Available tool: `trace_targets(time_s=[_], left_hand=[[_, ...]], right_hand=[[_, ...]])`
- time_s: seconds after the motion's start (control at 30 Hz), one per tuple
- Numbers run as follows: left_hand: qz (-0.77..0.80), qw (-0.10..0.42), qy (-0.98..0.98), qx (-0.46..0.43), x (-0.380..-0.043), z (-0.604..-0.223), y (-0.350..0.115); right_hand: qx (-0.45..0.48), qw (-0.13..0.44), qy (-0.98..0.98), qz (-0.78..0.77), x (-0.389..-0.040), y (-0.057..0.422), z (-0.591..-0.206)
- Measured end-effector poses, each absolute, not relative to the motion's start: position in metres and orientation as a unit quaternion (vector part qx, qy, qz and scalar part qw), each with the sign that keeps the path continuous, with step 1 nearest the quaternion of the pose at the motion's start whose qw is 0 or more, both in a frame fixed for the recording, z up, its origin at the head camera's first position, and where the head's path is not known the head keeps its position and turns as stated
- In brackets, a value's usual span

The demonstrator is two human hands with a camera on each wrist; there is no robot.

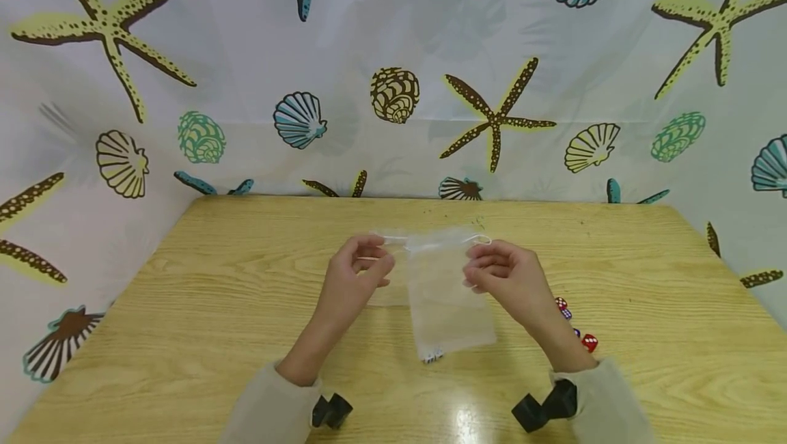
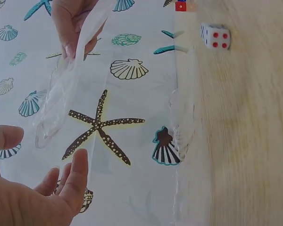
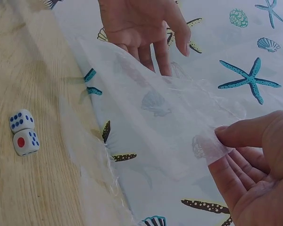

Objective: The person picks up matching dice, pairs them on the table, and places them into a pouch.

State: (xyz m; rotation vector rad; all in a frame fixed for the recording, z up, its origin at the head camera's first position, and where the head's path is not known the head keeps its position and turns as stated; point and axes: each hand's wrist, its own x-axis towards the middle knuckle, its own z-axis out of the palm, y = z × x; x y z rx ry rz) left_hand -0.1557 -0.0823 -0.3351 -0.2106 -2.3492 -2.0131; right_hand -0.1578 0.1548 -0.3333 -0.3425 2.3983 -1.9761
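A sheer white drawstring pouch (image 1: 451, 294) hangs between my hands above the table. My right hand (image 3: 259, 160) pinches the pouch's upper edge between thumb and fingers. Close to the other side of its mouth is my left hand (image 2: 42, 193), its thumb and fingers spread apart with a gap between them. A thin white cord (image 1: 482, 239) loops out beside the right fingertips. White dice (image 3: 23, 132) with blue and red pips sit on the table, at the pouch's lower edge in the head view.
Another sheer, translucent piece (image 1: 387, 290) lies on the wooden table (image 1: 215, 307), behind the pouch. Red dice (image 1: 589, 342) and blue dice (image 1: 566, 314) lie by my right forearm, partly hidden by it. A shell-and-starfish patterned cloth (image 1: 344, 54) stands around the table's back and sides.
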Motion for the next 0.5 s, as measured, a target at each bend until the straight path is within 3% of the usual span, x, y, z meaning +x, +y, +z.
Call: trace_targets(time_s=[0.2, 0.5], left_hand=[[-0.695, -0.073, -0.713, -0.06, -0.1569, -0.3387, -0.0783], [-0.705, -0.083, -0.702, -0.059, -0.1551, -0.3418, -0.0753]], right_hand=[[-0.111, 0.008, 0.774, -0.624, -0.1555, 0.1515, -0.3327], [-0.127, 0.008, 0.776, -0.617, -0.1545, 0.1488, -0.3333]])
